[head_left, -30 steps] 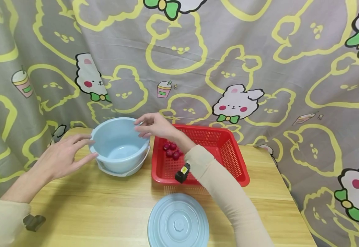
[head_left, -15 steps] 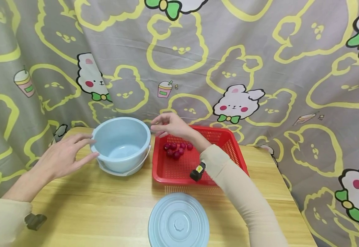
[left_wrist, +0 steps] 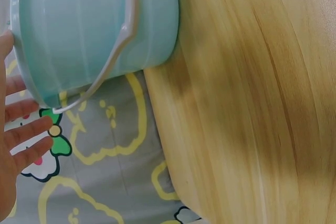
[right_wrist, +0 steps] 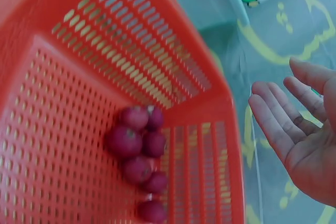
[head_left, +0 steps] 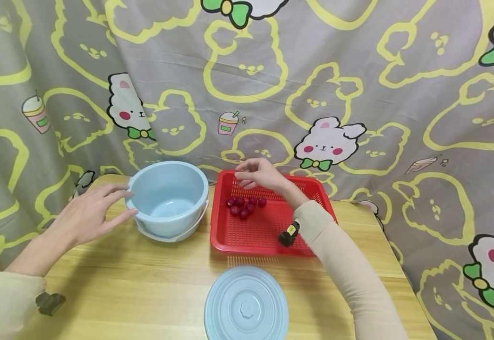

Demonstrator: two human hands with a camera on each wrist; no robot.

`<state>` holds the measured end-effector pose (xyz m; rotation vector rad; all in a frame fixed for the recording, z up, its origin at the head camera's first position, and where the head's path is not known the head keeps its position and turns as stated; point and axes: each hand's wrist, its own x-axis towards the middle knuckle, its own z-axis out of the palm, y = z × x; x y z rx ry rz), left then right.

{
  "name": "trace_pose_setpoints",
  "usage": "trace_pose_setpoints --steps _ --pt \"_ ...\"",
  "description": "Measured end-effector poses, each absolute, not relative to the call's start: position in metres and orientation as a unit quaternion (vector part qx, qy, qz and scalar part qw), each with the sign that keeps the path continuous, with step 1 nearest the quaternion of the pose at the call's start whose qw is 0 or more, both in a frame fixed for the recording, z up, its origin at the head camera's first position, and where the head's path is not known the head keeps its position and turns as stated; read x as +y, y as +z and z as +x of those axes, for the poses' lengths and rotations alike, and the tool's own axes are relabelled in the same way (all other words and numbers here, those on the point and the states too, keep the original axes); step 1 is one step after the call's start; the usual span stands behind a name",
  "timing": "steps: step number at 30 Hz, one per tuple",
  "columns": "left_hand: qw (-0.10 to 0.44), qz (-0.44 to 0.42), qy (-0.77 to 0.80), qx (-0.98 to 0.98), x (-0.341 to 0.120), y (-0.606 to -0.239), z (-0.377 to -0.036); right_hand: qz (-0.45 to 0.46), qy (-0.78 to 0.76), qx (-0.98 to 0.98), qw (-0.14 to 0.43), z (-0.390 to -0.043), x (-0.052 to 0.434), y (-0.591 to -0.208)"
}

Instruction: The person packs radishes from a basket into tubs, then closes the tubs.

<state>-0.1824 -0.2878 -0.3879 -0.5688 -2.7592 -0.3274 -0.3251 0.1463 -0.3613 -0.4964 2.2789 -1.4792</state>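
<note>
The right hand (head_left: 259, 174), fingers loosely spread and holding nothing, hovers just above and behind the cluster of small dark-red round fruits (head_left: 244, 207) in the red perforated plastic basket (head_left: 310, 245) (the open-fingered left hand (head_left: 86, 216) is well apart, beside the pale-blue plastic bucket (head_left: 167, 198)).

A grey curtain (head_left: 315, 71) hangs in soft folds behind the surface (head_left: 145, 288) and fills the whole back of the head view. It is printed with yellow bear outlines, white rabbits with green bows, and small drink cups. The surface is light wood with a straight grain and rounded far corners. The curtain drops past its far, left and right edges. The light is even and soft.
</note>
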Motion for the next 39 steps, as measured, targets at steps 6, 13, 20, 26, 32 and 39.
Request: trace_pose_setpoints --steps 6,13,20,26,32,39 --pt "0.155 -0.200 -0.112 -0.961 -0.288 -0.388 -0.183 -0.145 -0.520 0.822 0.184 -0.334 0.169 -0.372" --pt "0.160 -0.203 -0.109 -0.960 -0.288 -0.387 -0.182 -0.107 -0.506 0.836 0.186 -0.343 0.189 -0.387" --pt "0.160 -0.199 -0.111 -0.961 -0.288 -0.388 -0.183 -0.088 -0.490 0.847 0.186 -0.345 0.202 -0.397" --pt "0.163 -0.200 -0.111 -0.960 -0.288 -0.388 -0.183 -0.066 -0.465 0.860 0.201 -0.345 0.211 -0.405" --pt "0.164 -0.198 -0.114 -0.960 -0.288 -0.389 -0.183 -0.044 -0.443 0.868 0.221 -0.346 0.220 -0.416" --pt "0.160 -0.196 -0.116 -0.960 -0.288 -0.389 -0.182 -0.036 -0.437 0.867 0.236 -0.344 0.226 -0.424"
